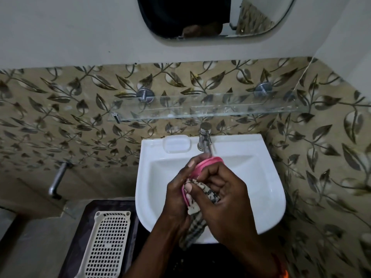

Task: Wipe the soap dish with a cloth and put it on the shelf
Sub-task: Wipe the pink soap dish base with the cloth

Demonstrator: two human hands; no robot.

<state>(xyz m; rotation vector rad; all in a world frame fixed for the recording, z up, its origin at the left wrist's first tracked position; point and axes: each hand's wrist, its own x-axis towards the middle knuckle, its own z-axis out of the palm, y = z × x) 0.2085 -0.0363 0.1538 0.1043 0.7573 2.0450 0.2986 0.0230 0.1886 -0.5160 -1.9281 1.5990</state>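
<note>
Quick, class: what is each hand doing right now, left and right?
Left hand: closed on the pink soap dish.
Right hand: closed on the cloth, pressing it against the dish.

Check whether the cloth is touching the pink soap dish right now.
Touching. The head view shows the right hand pressing the checked cloth into the pink soap dish, which the left hand holds over the sink.

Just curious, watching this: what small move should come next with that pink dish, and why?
Probably keep rubbing: the left hand grips the pink soap dish over the sink, while the right hand presses the checked cloth inside it. The glass shelf awaits afterwards.
</note>
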